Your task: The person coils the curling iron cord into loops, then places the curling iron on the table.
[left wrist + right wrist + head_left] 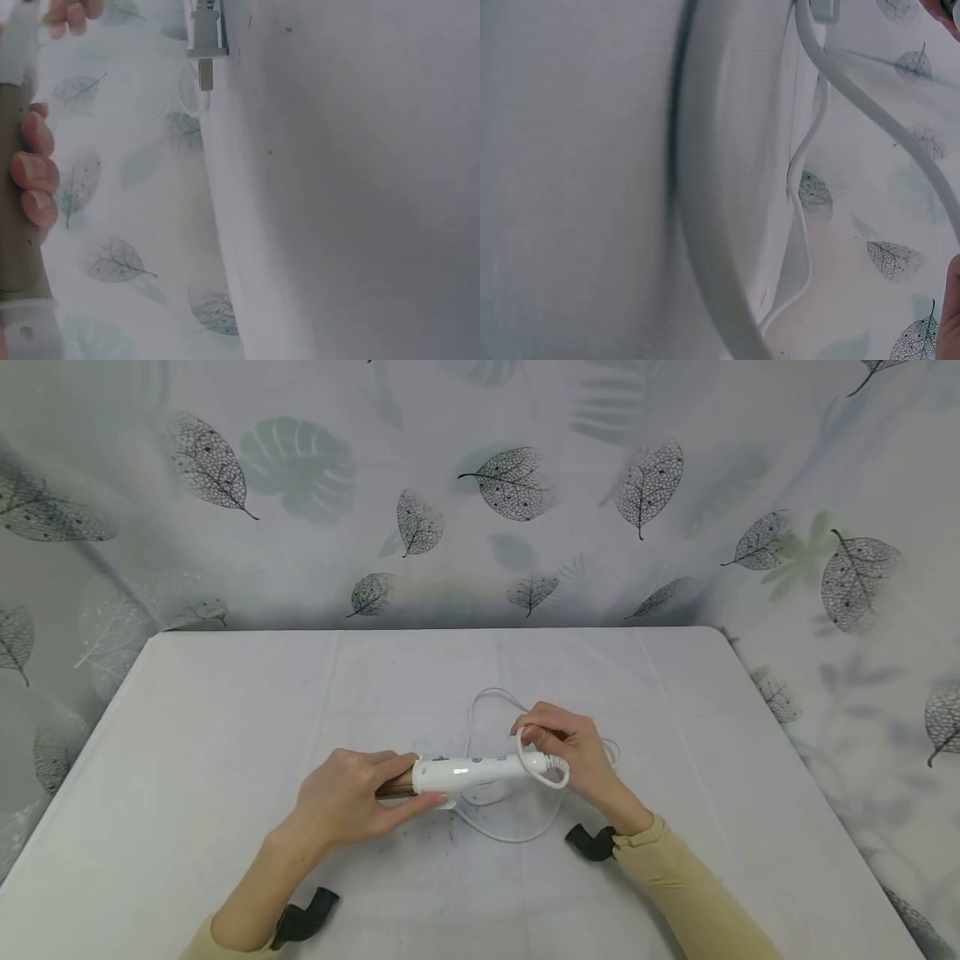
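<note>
A hair straightener point(472, 770) with a white handle and a brown front part is held level above the table, its handle pointing right. My left hand point(360, 797) grips the brown part; in the left wrist view its curled fingers point(36, 171) lie along it, and a pale end piece point(30, 330) shows below. Between thumb and fingers, my right hand point(566, 745) pinches the white power cord point(520, 743) where it loops beside the handle's end. The cord's plug point(204, 34) hangs by the table surface, its metal prong showing.
More of the cord point(510, 841) curves loosely over the white-covered table point(225, 710). Dark curved pieces point(303, 920) sit at both wrists. Leaf-patterned cloth point(450, 460) stands behind the table and along its sides.
</note>
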Demonstrator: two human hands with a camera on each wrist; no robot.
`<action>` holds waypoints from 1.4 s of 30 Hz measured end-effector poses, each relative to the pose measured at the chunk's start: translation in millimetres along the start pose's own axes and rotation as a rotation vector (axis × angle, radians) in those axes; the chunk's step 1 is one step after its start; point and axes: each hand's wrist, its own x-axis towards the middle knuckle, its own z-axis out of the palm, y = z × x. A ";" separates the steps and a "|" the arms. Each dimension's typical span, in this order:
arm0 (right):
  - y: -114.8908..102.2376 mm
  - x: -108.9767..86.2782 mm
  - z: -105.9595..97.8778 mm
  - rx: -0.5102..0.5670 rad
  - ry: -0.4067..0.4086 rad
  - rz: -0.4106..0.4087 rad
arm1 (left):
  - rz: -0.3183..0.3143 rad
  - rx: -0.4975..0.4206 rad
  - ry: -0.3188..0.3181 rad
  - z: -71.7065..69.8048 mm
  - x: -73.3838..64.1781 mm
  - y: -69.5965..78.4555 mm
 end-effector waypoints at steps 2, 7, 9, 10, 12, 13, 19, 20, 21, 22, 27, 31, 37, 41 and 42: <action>0.7 -0.7 2.1 -0.029 0.027 0.015 | -0.012 -0.011 0.008 0.0 0.7 0.7; -2.1 -2.7 7.4 -0.127 0.049 0.085 | -0.049 -0.008 0.051 -1.7 3.2 1.5; -4.5 -3.4 8.6 -0.149 0.045 0.133 | -0.061 0.006 0.071 -2.7 4.1 1.4; -5.6 -3.6 9.3 -0.160 0.041 0.162 | -0.064 0.016 0.081 -3.0 4.5 1.3; -7.5 -3.4 10.6 -0.178 0.026 0.225 | -0.076 0.032 0.100 -3.3 5.0 0.9; -8.3 -3.2 11.2 -0.184 0.018 0.249 | -0.086 0.039 0.109 -3.3 5.0 0.8; -12.5 -0.2 15.4 -0.233 -0.044 0.244 | -0.203 0.055 0.124 -2.1 2.9 0.3; -13.0 -0.1 16.0 -0.242 -0.054 0.226 | -0.224 0.064 0.123 -1.8 2.6 0.2; -13.8 0.1 16.5 -0.254 -0.060 0.209 | -0.242 0.076 0.117 -1.3 2.4 0.0; -14.5 0.0 16.9 -0.262 -0.064 0.197 | -0.257 0.089 0.112 -0.9 2.2 -0.1; -18.8 0.2 17.1 -0.312 -0.081 0.153 | -0.328 0.134 0.083 -0.1 2.1 0.3; -21.5 -0.3 17.3 -0.369 -0.087 0.127 | -0.365 0.134 0.062 -1.0 2.6 1.0; -25.8 -0.4 19.1 -0.377 -0.031 0.204 | -0.386 0.147 0.076 -3.3 3.5 2.5; -27.0 0.8 17.6 -0.274 0.026 0.306 | -0.408 0.146 0.096 -4.7 3.6 2.5; -26.7 1.4 16.8 -0.248 0.033 0.324 | -0.416 0.146 0.097 -5.0 3.5 2.3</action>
